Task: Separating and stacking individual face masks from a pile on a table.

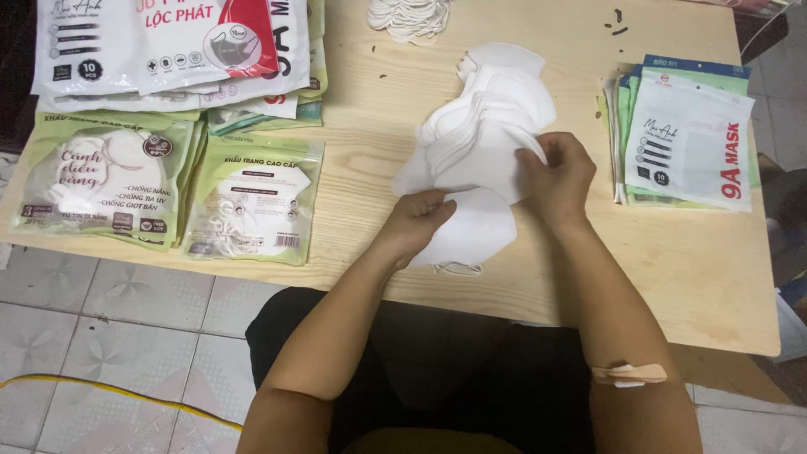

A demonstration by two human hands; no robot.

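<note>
A fanned stack of white folded face masks (492, 109) lies on the low wooden table (672, 269) in front of me. My left hand (418, 220) pinches the near edge of the bottom masks. My right hand (556, 172) grips the right side of the stack, fingers curled over the top layers. One white mask (471, 235) sticks out below the hands, its ear loop hanging toward the table's front edge.
Filled green mask packets (252, 197) and another green packet (105, 176) lie at the left, with white packets (168, 42) stacked behind. A pile of flat empty packets (685, 139) sits at the right. White ear loops (409, 17) lie at the back. Tiled floor shows below left.
</note>
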